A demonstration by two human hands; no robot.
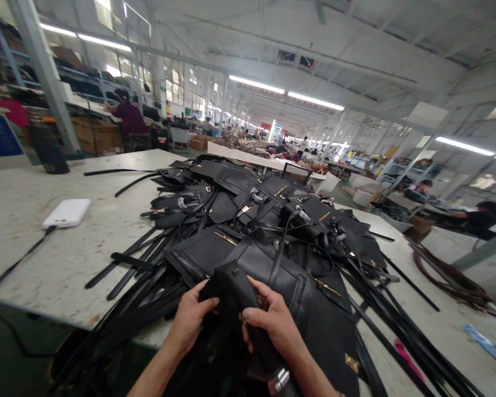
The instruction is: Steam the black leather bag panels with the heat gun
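Observation:
Both hands are at the near edge of a heap of black leather bag pieces (268, 253). Between them is a dark black leather bag piece (235, 284) with a folded, rounded upper corner. My left hand (194, 314) pinches its left edge between thumb and fingers. On the other side, my right hand (270, 314) is wrapped round the right edge, thumb on top. Silvery metal hardware (279, 380) shows below my right wrist. The piece's lower part is in shadow and hard to make out. Gold zips and buckles show on the heap behind.
A white power bank (68, 212) with a black cable lies on the worktable (119, 231) at left, near a dark bottle (47, 146). Long black straps (392, 314) hang over the right side. A brown strap coil (450, 273) lies at far right. Other people sit at benches behind.

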